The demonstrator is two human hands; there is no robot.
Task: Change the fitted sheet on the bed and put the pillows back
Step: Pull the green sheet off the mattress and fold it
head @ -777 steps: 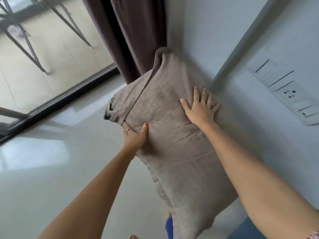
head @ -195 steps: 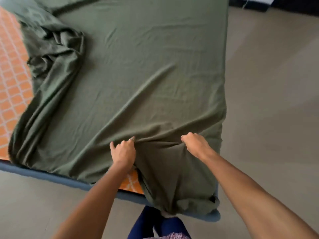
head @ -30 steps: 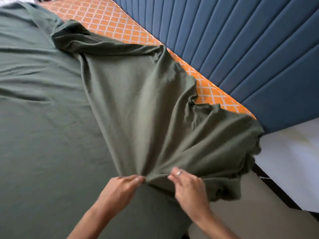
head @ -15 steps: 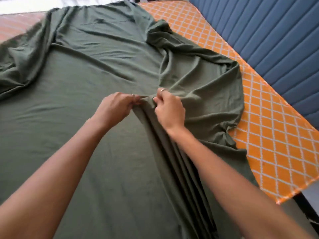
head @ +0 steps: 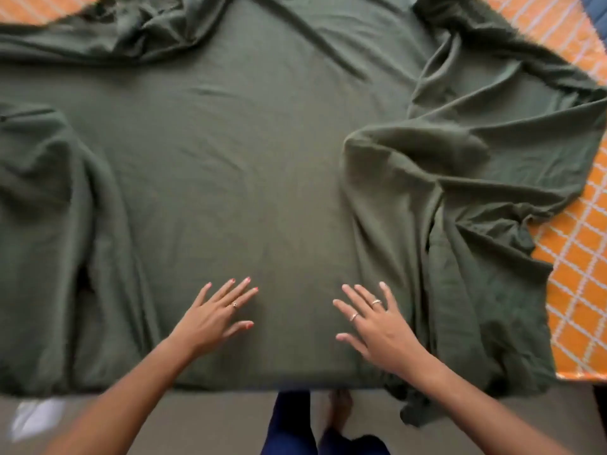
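Both hands, left [head: 215,315] and right [head: 377,323], now flat, fingers spread, no longer pinching sheet [head: 262,159]; bunched folds beside right, orange mattress [head: 578,257] beyond.

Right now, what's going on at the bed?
A person is dealing with the green sheet on the bed. The left hand and right hand are both spread open over its flat middle, with no grip on the fabric. Folds are heaped at either side, baring the orange patterned mattress on the right.
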